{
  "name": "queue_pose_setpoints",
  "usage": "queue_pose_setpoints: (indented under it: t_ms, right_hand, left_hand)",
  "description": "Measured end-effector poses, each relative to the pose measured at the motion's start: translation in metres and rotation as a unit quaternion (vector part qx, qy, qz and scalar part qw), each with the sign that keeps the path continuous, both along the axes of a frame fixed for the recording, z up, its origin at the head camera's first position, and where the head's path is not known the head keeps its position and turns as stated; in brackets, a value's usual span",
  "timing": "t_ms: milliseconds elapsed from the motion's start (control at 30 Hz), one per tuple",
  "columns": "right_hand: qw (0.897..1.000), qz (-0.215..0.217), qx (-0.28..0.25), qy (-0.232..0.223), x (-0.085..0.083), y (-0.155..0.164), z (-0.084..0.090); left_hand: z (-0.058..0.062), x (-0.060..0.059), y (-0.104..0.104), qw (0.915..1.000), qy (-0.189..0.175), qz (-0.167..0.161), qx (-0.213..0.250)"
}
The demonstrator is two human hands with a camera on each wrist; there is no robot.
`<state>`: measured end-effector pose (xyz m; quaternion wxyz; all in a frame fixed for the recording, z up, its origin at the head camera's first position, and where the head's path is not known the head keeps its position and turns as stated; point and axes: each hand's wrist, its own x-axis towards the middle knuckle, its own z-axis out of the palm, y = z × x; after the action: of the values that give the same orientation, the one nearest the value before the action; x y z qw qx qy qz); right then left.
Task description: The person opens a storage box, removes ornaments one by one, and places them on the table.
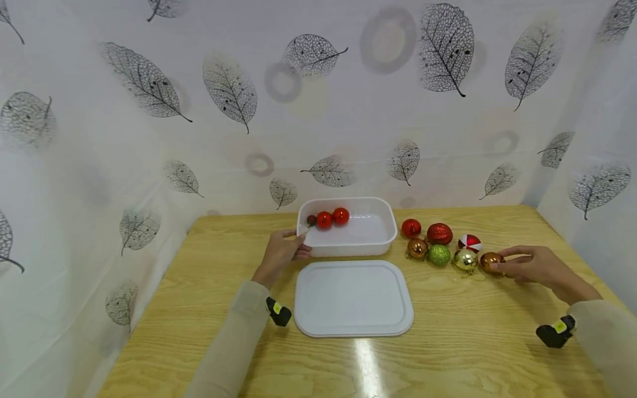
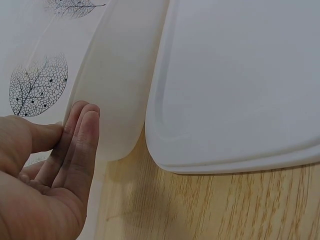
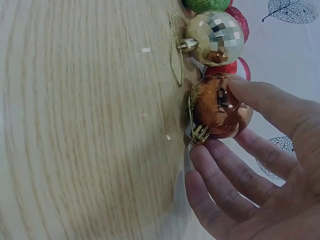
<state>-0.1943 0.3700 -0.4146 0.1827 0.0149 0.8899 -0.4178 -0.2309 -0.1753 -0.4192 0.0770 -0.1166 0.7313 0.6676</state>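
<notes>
My left hand (image 1: 282, 251) pinches the near left corner of a white plastic box (image 1: 370, 247), its thumb at the rim and its fingers along the outer wall (image 2: 117, 75). Inside the box, at the left end, lie two shiny red Christmas balls (image 1: 324, 220) and a small dark brown one (image 1: 311, 220). Over at the right, my right hand (image 1: 534, 268) holds a shiny copper Christmas ball (image 3: 220, 107) between thumb and fingers, low at the table. Its gold cap and cord point toward the fingertips in the right wrist view. Beside it rests a faceted gold ball (image 3: 217, 39).
A white lid (image 1: 353, 298) lies flat in front of the box. Right of the box sit more balls: red ones (image 1: 440, 234), a green glittery one (image 1: 439, 255), another copper one (image 1: 417, 248) and a red-and-white one (image 1: 470, 243). Behind the wooden table (image 1: 448, 354) hangs a leaf-patterned cloth (image 1: 348, 127).
</notes>
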Motion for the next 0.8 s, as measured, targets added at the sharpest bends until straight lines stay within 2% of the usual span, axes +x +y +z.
queue_pose_setpoints:
  t_ms: [267,467,800]
  right_hand:
    - [1.0,0.009,-0.006,0.009,0.002,-0.001,0.002]
    - [0.999,0.031,-0.01,0.04,0.001,0.003,0.006]
    - [0.995,0.041,0.03,0.082,-0.013,-0.007,0.033]
  left_hand:
    - [0.0,0.001,0.0,1.0,-0.001,0.002,-0.001]
    - [0.0,0.001,0.001,1.0,0.003,0.004,-0.002]
    - [0.0,0.001,0.001,0.9999,0.011,0.004,0.003]
